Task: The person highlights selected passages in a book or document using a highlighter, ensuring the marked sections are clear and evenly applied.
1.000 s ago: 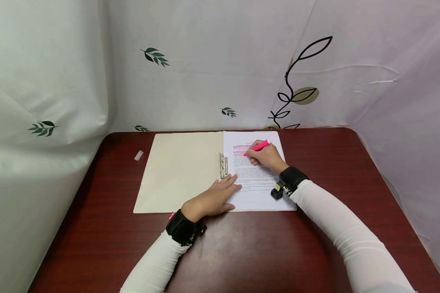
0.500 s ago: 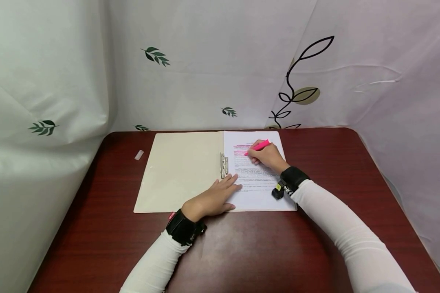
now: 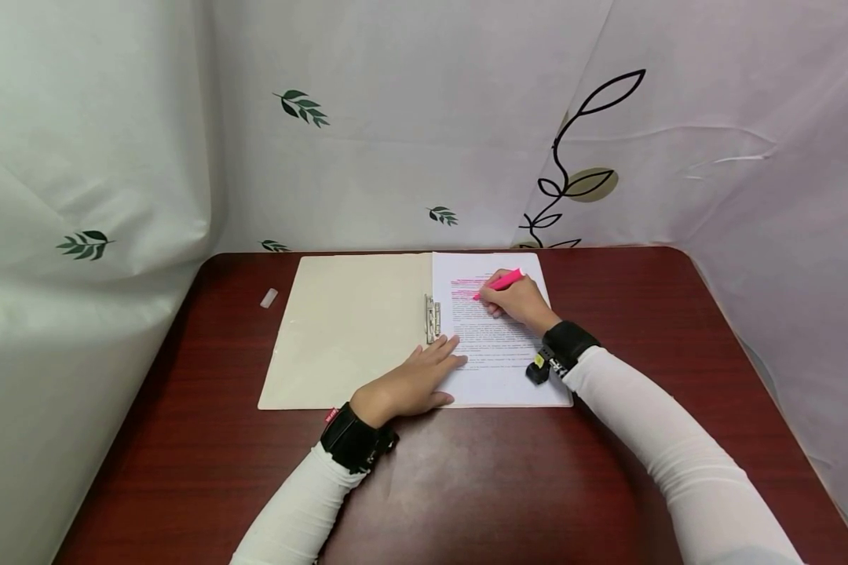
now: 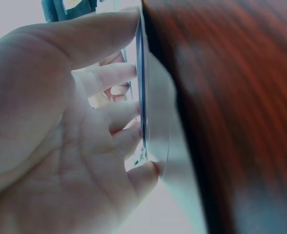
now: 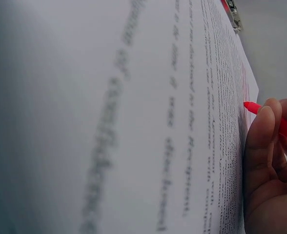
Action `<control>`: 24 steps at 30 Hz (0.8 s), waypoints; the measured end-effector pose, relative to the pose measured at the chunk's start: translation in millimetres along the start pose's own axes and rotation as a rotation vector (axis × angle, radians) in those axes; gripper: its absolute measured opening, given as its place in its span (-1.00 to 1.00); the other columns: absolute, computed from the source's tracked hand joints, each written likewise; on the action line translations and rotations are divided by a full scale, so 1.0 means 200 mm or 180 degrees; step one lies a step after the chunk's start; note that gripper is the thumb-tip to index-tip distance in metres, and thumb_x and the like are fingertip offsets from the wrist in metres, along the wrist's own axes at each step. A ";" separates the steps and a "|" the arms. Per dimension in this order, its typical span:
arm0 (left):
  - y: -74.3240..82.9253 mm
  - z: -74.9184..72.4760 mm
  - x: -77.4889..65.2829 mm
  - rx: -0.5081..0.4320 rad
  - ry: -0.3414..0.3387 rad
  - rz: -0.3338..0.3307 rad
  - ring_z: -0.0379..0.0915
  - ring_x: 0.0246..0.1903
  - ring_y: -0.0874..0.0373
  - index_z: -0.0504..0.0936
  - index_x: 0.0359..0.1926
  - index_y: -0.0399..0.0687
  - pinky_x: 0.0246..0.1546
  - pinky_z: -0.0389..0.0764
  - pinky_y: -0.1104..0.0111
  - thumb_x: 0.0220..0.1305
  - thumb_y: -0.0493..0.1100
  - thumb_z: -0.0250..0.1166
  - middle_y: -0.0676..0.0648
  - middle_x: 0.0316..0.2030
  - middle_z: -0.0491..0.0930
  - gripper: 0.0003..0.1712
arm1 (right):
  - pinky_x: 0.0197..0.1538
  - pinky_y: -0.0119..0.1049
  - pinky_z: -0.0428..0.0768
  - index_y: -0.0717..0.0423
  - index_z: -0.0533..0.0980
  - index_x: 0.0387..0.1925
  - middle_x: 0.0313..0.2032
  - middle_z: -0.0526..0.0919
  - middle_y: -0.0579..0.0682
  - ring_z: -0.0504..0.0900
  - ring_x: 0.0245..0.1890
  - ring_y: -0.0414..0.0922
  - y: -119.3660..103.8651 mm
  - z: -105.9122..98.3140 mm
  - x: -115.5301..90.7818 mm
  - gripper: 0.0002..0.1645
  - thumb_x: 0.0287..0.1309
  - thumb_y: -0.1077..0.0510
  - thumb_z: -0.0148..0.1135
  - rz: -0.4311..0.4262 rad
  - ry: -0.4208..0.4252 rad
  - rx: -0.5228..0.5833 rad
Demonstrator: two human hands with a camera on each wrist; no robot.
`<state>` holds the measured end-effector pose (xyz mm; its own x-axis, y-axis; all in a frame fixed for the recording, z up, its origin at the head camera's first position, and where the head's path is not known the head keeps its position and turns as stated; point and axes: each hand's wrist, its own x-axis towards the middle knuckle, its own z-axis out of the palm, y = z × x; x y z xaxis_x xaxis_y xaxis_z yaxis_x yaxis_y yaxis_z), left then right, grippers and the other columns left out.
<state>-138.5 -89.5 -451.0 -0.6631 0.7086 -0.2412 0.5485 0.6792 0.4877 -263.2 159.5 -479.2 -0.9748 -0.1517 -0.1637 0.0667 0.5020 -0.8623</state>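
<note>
Pink hltr (image 3: 506,278) crept rt | R hand (image 3: 519,304) pinches it | L hand (image 3: 411,383) spread on pg (image 3: 498,384)

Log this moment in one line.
right hand: holds slim pink highlighter at white printed paper page; left hand: touches page; cream rectangular folder: open

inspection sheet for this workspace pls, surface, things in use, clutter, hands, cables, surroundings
Surface: dark red-brown table, wood-grained.
Job's things: open cream folder; printed page on its right side, upper lines marked pink; metal clip at the page's left edge; pink highlighter.
Clutter: small whitish piece left of the folder, identity unclear.
Hands: left hand rests spread at the page's lower left; right hand grips the highlighter.
Cables: nothing seen.
Surroundings: pale leaf-patterned cloth.
</note>
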 end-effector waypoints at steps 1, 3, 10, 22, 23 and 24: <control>0.00 0.00 0.00 0.0001 0.0000 0.0004 -0.26 0.65 -0.16 0.26 0.55 -0.11 0.58 -0.04 -0.13 0.48 -0.06 0.28 -0.22 0.65 -0.11 -0.27 | -0.36 -0.40 0.69 0.07 0.62 -0.22 -0.50 0.69 0.01 0.65 -0.55 -0.19 0.00 0.00 0.00 -0.76 0.25 -0.02 0.35 -0.0004 0.0004 -0.0003; 0.00 0.00 0.00 -0.0010 0.0011 0.0017 -0.25 0.64 -0.18 0.27 0.54 -0.12 0.58 -0.04 -0.14 0.47 -0.06 0.28 -0.24 0.65 -0.10 -0.27 | -0.37 -0.40 0.68 0.06 0.62 -0.23 -0.51 0.69 0.01 0.65 -0.55 -0.18 0.00 0.00 0.00 -0.77 0.24 -0.01 0.35 0.0002 0.0025 -0.0009; 0.01 -0.01 0.00 -0.0021 0.0005 0.0014 -0.26 0.64 -0.18 0.26 0.55 -0.12 0.58 -0.05 -0.14 0.48 -0.07 0.28 -0.24 0.65 -0.11 -0.27 | -0.38 -0.41 0.66 0.05 0.62 -0.22 -0.51 0.68 -0.01 0.66 -0.55 -0.18 0.00 -0.02 -0.01 -0.76 0.24 -0.02 0.34 0.0050 0.0055 -0.0107; 0.00 -0.01 0.01 0.0011 -0.0016 -0.0019 -0.27 0.65 -0.14 0.24 0.56 -0.09 0.59 -0.06 -0.12 0.49 -0.05 0.26 -0.20 0.66 -0.13 -0.26 | -0.38 -0.43 0.63 0.08 0.61 -0.22 -0.52 0.68 -0.02 0.64 -0.57 -0.21 0.00 -0.04 -0.01 -0.76 0.23 -0.01 0.35 0.0026 0.0084 -0.0059; 0.00 -0.01 0.01 0.0006 -0.0022 -0.0025 -0.28 0.65 -0.13 0.24 0.57 -0.09 0.59 -0.06 -0.12 0.50 -0.05 0.26 -0.20 0.66 -0.14 -0.26 | -0.37 -0.44 0.63 0.08 0.61 -0.22 -0.52 0.68 -0.02 0.64 -0.57 -0.21 0.00 -0.04 -0.01 -0.76 0.23 -0.01 0.35 0.0022 0.0087 -0.0067; 0.00 -0.01 0.01 0.0007 -0.0024 -0.0026 -0.27 0.65 -0.13 0.24 0.57 -0.09 0.59 -0.06 -0.12 0.49 -0.05 0.26 -0.20 0.66 -0.14 -0.26 | -0.37 -0.44 0.63 0.08 0.61 -0.22 -0.52 0.68 -0.03 0.64 -0.57 -0.21 0.00 -0.04 -0.01 -0.76 0.23 0.00 0.35 0.0019 0.0085 -0.0064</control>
<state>-139.7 -88.7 -449.5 -0.6637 0.7045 -0.2514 0.5442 0.6854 0.4838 -262.1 166.9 -475.9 -0.9797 -0.1262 -0.1558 0.0685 0.5199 -0.8515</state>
